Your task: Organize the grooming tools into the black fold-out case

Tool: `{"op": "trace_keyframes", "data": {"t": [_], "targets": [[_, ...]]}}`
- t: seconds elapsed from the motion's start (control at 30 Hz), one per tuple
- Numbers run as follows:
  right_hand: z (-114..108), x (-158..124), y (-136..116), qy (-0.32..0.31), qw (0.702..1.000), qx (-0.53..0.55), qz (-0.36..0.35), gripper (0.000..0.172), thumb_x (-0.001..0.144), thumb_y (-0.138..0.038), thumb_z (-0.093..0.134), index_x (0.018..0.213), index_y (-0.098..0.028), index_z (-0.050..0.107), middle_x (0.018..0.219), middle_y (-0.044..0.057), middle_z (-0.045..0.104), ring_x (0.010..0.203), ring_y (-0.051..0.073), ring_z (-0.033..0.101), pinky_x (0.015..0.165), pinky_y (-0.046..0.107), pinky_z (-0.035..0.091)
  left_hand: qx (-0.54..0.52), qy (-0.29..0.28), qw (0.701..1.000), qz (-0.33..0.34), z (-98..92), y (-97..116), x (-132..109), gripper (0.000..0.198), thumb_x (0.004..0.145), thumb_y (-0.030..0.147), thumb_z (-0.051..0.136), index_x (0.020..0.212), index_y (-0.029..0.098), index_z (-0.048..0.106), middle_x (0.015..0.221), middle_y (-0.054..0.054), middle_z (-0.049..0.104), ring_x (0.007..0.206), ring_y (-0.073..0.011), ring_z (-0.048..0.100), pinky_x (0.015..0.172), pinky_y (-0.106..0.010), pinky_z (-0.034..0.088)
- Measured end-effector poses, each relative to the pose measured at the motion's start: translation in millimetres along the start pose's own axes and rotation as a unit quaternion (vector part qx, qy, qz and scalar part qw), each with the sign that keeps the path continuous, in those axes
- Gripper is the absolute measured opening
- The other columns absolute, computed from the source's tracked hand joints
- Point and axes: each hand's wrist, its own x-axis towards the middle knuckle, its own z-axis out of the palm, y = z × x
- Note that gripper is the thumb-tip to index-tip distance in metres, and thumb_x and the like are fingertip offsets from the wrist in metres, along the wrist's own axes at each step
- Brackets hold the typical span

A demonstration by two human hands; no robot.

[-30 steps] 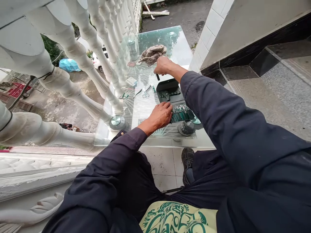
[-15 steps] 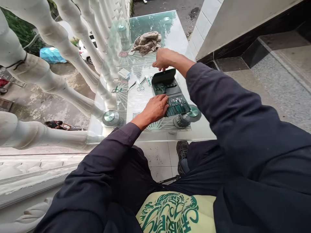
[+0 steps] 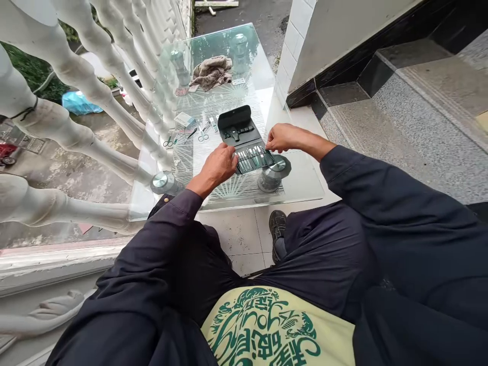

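Observation:
An open dark green manicure case (image 3: 246, 133) lies on the glass table, its lid flap raised at the far end. Several slim metal tools (image 3: 250, 157) sit side by side in its near panel. My left hand (image 3: 218, 166) has its fingers closed at the case's left edge by these tools. At the right edge, my right hand (image 3: 282, 137) pinches its fingertips together; what is between them is too small to make out. Left of the case lie small scissors (image 3: 203, 134), a nail clipper (image 3: 213, 125), a dark slender tool (image 3: 189, 134) and green-handled scissors (image 3: 170, 142).
The glass table (image 3: 301, 175) stands on thick round legs. A crumpled cloth (image 3: 211, 72), a white card (image 3: 239, 81) and a small box (image 3: 184, 120) lie on it. White balusters (image 3: 72, 122) line the left; stone steps (image 3: 404, 117) rise at right.
My right hand has come back from beyond the case's lid to its right edge, fingertips now pinched. The left hand stays by the left edge, its fingers more curled. The view has shifted slightly.

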Motion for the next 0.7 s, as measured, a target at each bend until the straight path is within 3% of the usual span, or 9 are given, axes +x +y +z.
{"op": "trace_keyframes", "data": {"t": [0.1, 0.2, 0.3, 0.5, 0.7], "targets": [[7, -3, -8, 0.035, 0.997, -0.062, -0.009, 0.012, 0.105, -0.021, 0.090, 0.098, -0.012, 0.093, 0.086, 0.016, 0.086, 0.081, 0.028, 0.080, 0.068, 0.036, 0.053, 0.034, -0.006, 0.999, 0.039, 7.0, 20, -14, 0.035, 0.132, 0.025, 0.057, 0.142, 0.010, 0.086, 0.155, -0.028, 0.081, 0.136, -0.0403, 0.081, 0.117, -0.052, 0.066], [11, -5, -16, 0.077, 0.992, -0.104, -0.013, 0.025, 0.106, -0.025, 0.089, 0.123, -0.008, 0.097, 0.110, 0.024, 0.093, 0.103, 0.035, 0.088, 0.076, 0.038, 0.053, 0.084, 0.001, 0.992, 0.090, 17.1, 40, -29, 0.035, 0.132, 0.022, 0.054, 0.140, 0.010, 0.086, 0.156, -0.027, 0.081, 0.143, -0.0409, 0.077, 0.121, -0.053, 0.064], [16, -5, -20, 0.074, 0.990, -0.121, -0.008, 0.035, 0.111, -0.028, 0.085, 0.137, -0.007, 0.096, 0.125, 0.028, 0.094, 0.118, 0.039, 0.091, 0.083, 0.038, 0.055, 0.117, 0.001, 0.984, 0.133, 28.1, 56, -41, 0.038, 0.132, 0.018, 0.050, 0.147, 0.009, 0.084, 0.156, -0.026, 0.083, 0.145, -0.0409, 0.076, 0.120, -0.053, 0.063], [23, 0, -24, 0.073, 0.988, -0.138, 0.007, 0.041, 0.105, -0.025, 0.090, 0.142, -0.006, 0.095, 0.130, 0.030, 0.093, 0.125, 0.043, 0.090, 0.091, 0.040, 0.062, 0.112, 0.001, 0.974, 0.199, 48.3, 70, -47, 0.055, 0.132, 0.014, 0.045, 0.181, -0.002, 0.064, 0.172, -0.029, 0.078, 0.156, -0.0397, 0.074, 0.137, -0.053, 0.057], [22, 6, -26, 0.055, 0.990, -0.132, 0.018, 0.038, 0.102, -0.020, 0.095, 0.137, -0.008, 0.096, 0.125, 0.030, 0.093, 0.120, 0.044, 0.091, 0.089, 0.042, 0.066, 0.117, -0.004, 0.971, 0.208, 59.8, 70, -46, 0.056, 0.131, 0.009, 0.039, 0.176, -0.002, 0.069, 0.173, -0.031, 0.078, 0.154, -0.0398, 0.075, 0.135, -0.054, 0.059]]}}
